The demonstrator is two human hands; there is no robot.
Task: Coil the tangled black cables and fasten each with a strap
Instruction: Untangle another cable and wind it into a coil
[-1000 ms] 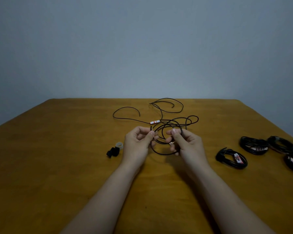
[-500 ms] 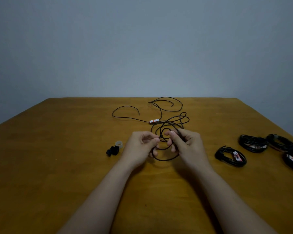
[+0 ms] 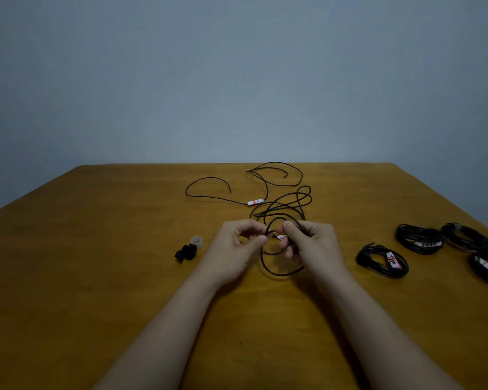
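Observation:
A thin black cable (image 3: 282, 205) lies loose on the wooden table (image 3: 96, 277), with a white and orange tag (image 3: 255, 202) along it and far loops trailing toward the back edge. My left hand (image 3: 234, 250) pinches the cable between thumb and forefinger at the small coil (image 3: 279, 266). My right hand (image 3: 314, 247) grips the coil's loops from the right, fingers curled round them. The coil hangs between both hands just above the table. A black strap (image 3: 185, 252) lies left of my left hand.
A small translucent roll (image 3: 196, 241) sits beside the black strap. Several coiled black cables with white labels lie at the right: one (image 3: 382, 260) nearest, another (image 3: 419, 238) behind it, more (image 3: 485, 266) at the table's right edge.
Both hands drew closer together and slightly toward me. More cable has been gathered into the coil, and the loose loops behind have shifted nearer to the hands.

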